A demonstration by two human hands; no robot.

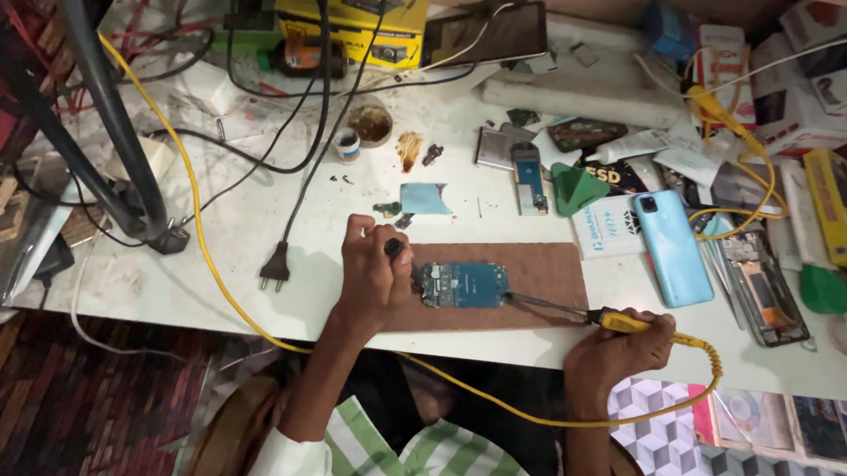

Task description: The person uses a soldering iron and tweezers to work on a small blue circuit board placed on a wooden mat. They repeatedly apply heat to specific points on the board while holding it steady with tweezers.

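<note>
The desk [251, 207] is bare left of the brown mat [539, 271], past a black plug [274, 269]. Phones and boxes crowd the right side.

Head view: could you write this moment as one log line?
left hand: grips dark tool at circuit board | right hand: holds yellow soldering iron, tip at board edge | board: on brown mat

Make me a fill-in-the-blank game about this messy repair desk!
1. The circuit board lies on a flat ______ mat.
2. The right hand holds a soldering iron with a ______ handle and cord.
3. The left hand holds a dark tool at the board's ______ end.
4. To the right of the mat lies a light ______ phone.

Missing words: brown; yellow; left; blue
</note>
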